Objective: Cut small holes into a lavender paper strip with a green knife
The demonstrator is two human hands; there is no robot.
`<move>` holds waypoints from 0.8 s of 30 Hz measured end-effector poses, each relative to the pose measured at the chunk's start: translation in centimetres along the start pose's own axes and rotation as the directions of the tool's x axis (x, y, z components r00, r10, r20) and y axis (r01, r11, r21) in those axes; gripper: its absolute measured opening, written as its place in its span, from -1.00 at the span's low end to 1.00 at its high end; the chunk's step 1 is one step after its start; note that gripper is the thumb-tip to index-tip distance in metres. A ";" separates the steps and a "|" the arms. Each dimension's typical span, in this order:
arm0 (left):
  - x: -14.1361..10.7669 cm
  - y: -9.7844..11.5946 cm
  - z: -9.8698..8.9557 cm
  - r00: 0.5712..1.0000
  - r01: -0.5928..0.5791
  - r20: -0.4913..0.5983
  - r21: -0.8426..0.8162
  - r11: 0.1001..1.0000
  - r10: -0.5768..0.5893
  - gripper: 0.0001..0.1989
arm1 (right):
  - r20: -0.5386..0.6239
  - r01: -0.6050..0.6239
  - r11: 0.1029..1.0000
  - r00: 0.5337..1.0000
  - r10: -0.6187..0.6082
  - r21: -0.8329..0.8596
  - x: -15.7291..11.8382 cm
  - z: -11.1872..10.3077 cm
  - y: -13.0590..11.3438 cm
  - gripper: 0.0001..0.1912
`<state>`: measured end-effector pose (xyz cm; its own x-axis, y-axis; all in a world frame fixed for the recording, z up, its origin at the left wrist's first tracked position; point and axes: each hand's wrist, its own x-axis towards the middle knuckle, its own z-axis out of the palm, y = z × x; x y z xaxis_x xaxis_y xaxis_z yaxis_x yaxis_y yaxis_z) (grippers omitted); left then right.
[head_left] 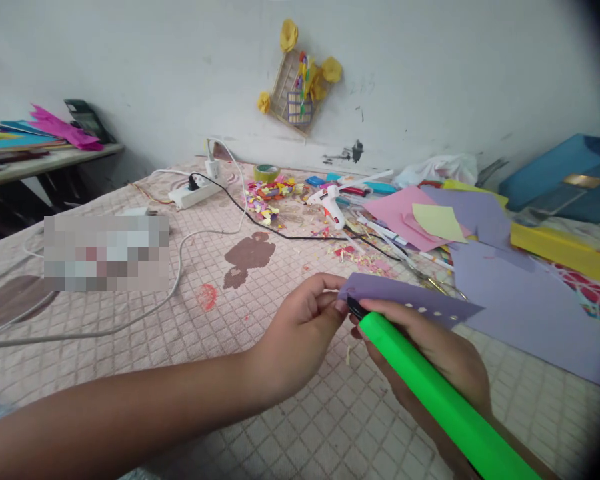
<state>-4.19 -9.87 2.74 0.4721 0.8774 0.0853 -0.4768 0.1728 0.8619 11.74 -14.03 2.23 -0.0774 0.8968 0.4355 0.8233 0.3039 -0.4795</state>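
Head camera: where is the purple strip [395, 292], and how is it held?

— It is held up above the quilted cloth [280, 440], its left end pinched in the fingers of the left hand [295, 333]. The green tool [430, 390] is gripped in the fingers of the right hand [445, 353]; whether its black tip [356, 309] is touching the strip cannot be told.

What could go wrong?

— The left fingertips could be nicked, since the tip is held right beside them. The strip could be creased or torn, being thin and probably weakened by its row of small holes [423, 309].

And the materials?

— Flat, matte paper is seen in the strip, tapered to a point at the right. The tool is smooth, long and straight-edged. The cloth is patterned with a grid and blotched by brown stains [250, 257]; crumpled, bright scraps [275, 191] are heaped farther off.
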 end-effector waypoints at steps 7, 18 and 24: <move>-0.1 0.4 0.2 0.996 -0.065 0.058 0.018 0.998 0.064 -0.89 | -0.045 -0.076 0.993 0.996 0.081 0.094 -0.3 -0.1 -1.0 -0.73; 0.0 0.4 -0.2 0.989 -0.132 0.083 0.164 0.978 0.119 -0.85 | 0.035 -0.143 0.937 0.990 0.139 0.319 0.3 -0.6 -1.5 -0.73; -0.2 0.5 0.0 0.991 -0.133 0.027 0.138 0.981 0.131 -0.89 | -0.021 -0.084 0.944 0.995 0.096 0.319 -0.1 -0.1 -0.9 -0.67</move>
<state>-4.53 -9.99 3.18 0.4253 0.8802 0.2106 -0.4284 -0.0092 0.9035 11.08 -14.44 2.67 0.0141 0.9148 0.4036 0.6042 0.3138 -0.7324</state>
